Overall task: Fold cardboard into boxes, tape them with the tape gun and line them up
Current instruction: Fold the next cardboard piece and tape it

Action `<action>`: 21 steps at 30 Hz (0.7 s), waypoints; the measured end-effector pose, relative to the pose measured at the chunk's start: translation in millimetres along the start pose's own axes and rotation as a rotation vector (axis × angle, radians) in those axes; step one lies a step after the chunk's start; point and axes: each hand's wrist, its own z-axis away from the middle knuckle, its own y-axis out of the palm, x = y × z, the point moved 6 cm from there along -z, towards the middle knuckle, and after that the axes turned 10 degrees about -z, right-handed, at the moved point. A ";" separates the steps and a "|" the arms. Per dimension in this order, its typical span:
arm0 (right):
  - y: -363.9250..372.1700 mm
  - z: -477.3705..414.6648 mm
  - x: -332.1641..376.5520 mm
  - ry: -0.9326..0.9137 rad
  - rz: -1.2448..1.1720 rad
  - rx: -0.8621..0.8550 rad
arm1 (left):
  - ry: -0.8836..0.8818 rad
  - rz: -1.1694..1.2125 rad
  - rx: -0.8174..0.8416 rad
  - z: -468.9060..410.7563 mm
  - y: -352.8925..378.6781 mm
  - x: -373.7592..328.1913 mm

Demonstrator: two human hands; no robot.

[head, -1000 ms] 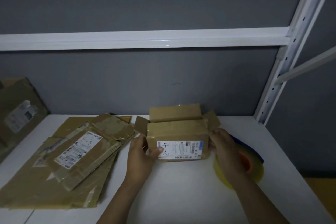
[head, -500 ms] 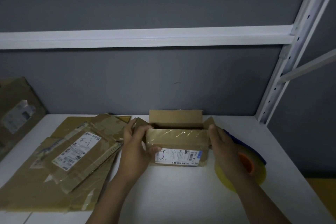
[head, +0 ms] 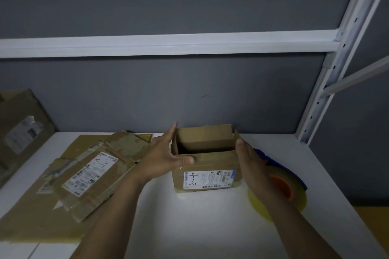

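Dim grey wall (head: 147,2) behind a white tabletop (head: 200,227), framed by white shelving rail (head: 168,44) and upright (head: 315,109)

Left hand (head: 163,160), right hand (head: 250,161) — both bare; forearms bare down to frame edge.

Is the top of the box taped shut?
No, the box is open on top, and you can see its dark inside.

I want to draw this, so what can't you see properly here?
Blue tape gun with yellowish tape roll: head view, partly behind the right hand and wrist.
Small brown cardboard box: head view, inside too dark, white label print too small.
Brown cardboard sheet leaning far left: head view, cut by the picture's edge.
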 end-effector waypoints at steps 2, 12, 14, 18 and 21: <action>-1.3 3.1 2.7 -0.024 0.029 0.042 | 0.006 0.075 -0.021 0.5 1.0 -3.4; -5.4 5.7 -9.3 -0.043 0.182 0.100 | -0.046 0.314 -0.126 25.9 27.1 10.9; -6.4 4.1 -10.9 -0.056 0.170 0.074 | -0.077 0.301 -0.194 31.3 30.8 9.7; -8.3 3.8 -6.6 -0.123 0.125 0.036 | -0.140 0.372 -0.300 45.8 28.7 0.4; -4.1 6.2 4.7 -0.172 0.081 0.042 | -0.188 0.478 -0.372 60.6 18.1 -1.6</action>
